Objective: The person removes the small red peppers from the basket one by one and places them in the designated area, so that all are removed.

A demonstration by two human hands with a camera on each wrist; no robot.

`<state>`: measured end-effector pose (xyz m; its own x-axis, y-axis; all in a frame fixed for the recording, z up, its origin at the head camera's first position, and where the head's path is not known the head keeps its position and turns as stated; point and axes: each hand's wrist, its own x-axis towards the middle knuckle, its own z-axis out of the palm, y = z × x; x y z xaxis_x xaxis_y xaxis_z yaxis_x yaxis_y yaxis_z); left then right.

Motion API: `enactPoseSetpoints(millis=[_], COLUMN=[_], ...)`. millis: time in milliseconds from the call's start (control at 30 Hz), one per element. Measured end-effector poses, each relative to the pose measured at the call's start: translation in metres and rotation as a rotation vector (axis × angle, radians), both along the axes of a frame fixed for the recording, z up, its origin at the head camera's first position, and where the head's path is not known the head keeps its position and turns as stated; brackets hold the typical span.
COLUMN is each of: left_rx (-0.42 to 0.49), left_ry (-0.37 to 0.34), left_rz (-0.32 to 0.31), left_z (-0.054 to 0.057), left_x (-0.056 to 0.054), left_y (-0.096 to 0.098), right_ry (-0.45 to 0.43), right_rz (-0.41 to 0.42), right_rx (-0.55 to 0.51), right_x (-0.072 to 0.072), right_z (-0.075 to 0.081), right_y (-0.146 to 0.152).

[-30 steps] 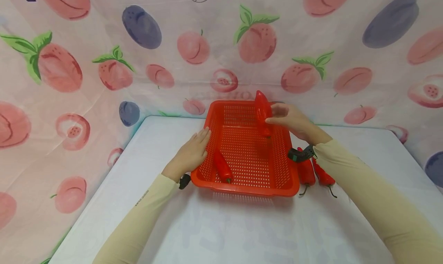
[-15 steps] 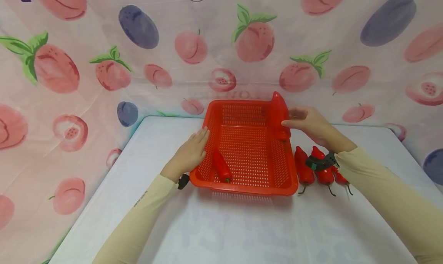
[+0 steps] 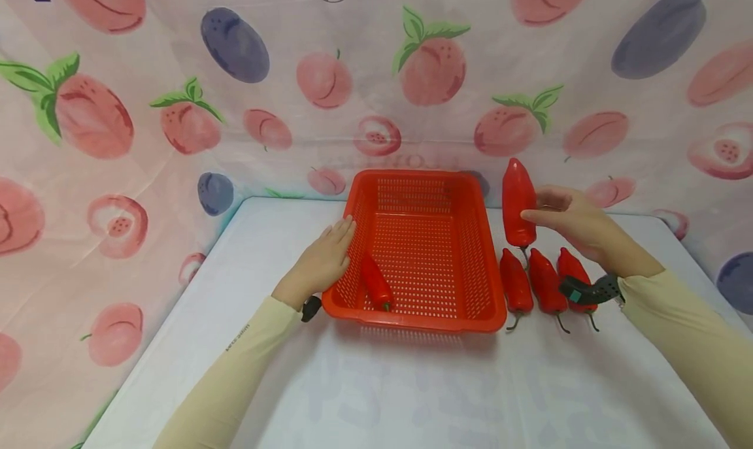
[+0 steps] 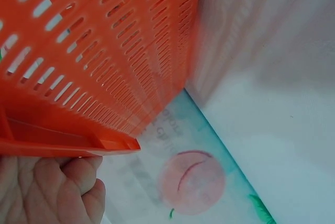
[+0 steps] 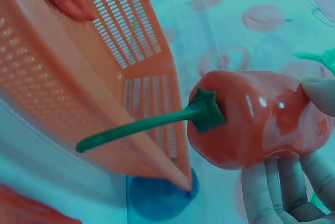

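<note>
Now, by the tabletop's [image 3: 376, 397] back edge, I see the basket [image 3: 414, 323], its left rim under the left hand's [image 3: 323, 256] straight fingers; the right hand [image 3: 579, 225], gripping the lifted pepper [image 3: 518, 204], has cleared the right rim, near three peppers [image 3: 546, 285], leaving one pepper [image 3: 376, 283] inside.

Room above the basket [image 3: 412, 321], three peppers [image 3: 547, 287] in the way at right

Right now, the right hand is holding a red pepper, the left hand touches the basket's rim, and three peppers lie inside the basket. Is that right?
Not quite: the head view shows just one pepper inside the basket, not three. The rest stands: the right hand is holding a red pepper, and the left hand touches the basket's rim.
</note>
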<state>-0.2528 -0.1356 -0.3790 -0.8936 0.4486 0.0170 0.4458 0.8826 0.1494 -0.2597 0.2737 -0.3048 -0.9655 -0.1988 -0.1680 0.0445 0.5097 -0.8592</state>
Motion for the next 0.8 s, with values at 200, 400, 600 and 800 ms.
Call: enactPoseSetpoints(millis=[200,400,600,800], left_rx=[0.001,0.004,0.017,0.012], left_ry=[0.002,0.006,0.000,0.001], left_rz=[-0.009,-0.005,0.006,0.006], left_z=[-0.001,0.000,0.001,0.000], left_x=[-0.001,-0.001,0.000,-0.001], left_y=[-0.001,-0.002,-0.002,-0.004], right_ry=[0.001,0.034,0.022,0.050], right_rz=[-0.049,-0.088,-0.134,-0.152], right_rx=[0.043,0.052,-0.006,-0.038], right_x=[0.007,0.014,0.018,0.023], right_z=[-0.003,-0.008,-0.013,-0.019], right_y=[0.025,0.050,0.070,0.088])
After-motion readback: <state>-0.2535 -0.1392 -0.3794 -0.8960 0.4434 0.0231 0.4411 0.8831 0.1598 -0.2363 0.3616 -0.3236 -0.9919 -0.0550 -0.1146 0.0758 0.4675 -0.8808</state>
